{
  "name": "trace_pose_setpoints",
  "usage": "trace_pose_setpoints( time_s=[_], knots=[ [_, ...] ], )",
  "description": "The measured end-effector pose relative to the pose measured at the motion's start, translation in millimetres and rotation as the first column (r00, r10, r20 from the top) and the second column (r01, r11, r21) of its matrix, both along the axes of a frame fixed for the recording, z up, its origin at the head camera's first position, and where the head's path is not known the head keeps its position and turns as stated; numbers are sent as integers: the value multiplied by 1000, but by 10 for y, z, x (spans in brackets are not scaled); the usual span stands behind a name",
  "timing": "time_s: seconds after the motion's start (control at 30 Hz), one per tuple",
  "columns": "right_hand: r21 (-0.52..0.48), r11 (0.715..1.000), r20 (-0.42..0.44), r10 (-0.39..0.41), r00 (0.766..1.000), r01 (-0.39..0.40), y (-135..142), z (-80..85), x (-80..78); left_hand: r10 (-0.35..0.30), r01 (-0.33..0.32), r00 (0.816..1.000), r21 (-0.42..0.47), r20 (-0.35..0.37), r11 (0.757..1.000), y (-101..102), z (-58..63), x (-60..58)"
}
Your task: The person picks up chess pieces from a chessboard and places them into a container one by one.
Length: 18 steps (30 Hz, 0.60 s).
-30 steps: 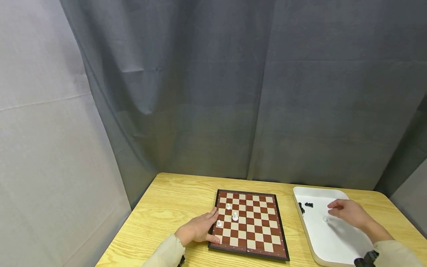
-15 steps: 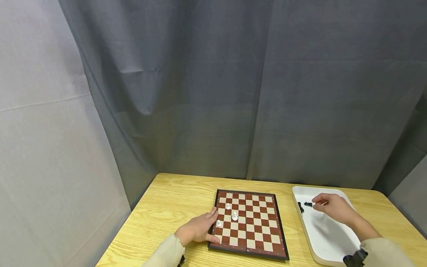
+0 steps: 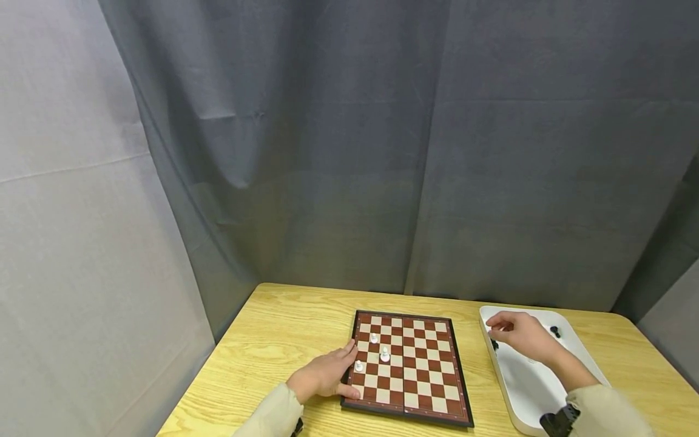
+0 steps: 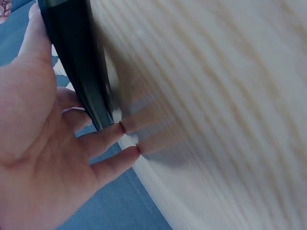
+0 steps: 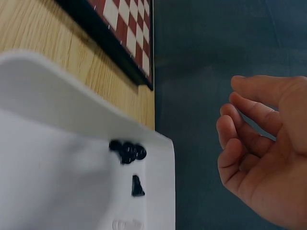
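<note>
Along the left edge of a brown-and-cream chessboard (image 3: 431, 364) rests my left hand (image 3: 326, 371), thumb over the near left corner. In the left wrist view, its fairly straight fingers (image 4: 108, 167) lie beside the board's dark side, two tips at the wooden surface. White pawns (image 3: 384, 355) stand on the left half of the board. My right hand (image 3: 521, 334) is over the far left part of a white tray (image 3: 505, 388), fingers loosely bent, holding nothing. Black chess pieces (image 5: 127, 151) cluster against the tray wall in the right wrist view, near a single black piece (image 5: 138, 186).
A clear or white piece (image 5: 127, 225) lies in the tray, as does another black piece (image 3: 555, 331) at its far right. Board and tray share a wooden table (image 3: 295, 321). A grey curtain (image 3: 349, 182) hangs behind it.
My right hand has moved left across the tray, uncovering a black piece at the right and covering one at the left. My left hand and the white pawns have stayed put.
</note>
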State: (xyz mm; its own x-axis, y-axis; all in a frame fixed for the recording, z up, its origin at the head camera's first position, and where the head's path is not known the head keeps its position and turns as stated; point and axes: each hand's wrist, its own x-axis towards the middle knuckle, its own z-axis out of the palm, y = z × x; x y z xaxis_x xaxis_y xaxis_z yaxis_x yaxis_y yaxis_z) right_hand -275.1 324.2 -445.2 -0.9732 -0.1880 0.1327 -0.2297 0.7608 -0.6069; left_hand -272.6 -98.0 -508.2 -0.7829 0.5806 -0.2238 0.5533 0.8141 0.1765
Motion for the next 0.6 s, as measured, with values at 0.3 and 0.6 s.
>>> trace_pose_setpoints(
  time_s=[0.3,0.6],
  knots=[
    [-61,997,-7,35,999,-36,-273,-25,-43,2,-2,1000,10,9,1000,-3,8,3],
    [-101,991,-9,86,996,-86,-539,-20,-41,-3,3,1000,4,3,1000,-3,-19,-14]
  ],
)
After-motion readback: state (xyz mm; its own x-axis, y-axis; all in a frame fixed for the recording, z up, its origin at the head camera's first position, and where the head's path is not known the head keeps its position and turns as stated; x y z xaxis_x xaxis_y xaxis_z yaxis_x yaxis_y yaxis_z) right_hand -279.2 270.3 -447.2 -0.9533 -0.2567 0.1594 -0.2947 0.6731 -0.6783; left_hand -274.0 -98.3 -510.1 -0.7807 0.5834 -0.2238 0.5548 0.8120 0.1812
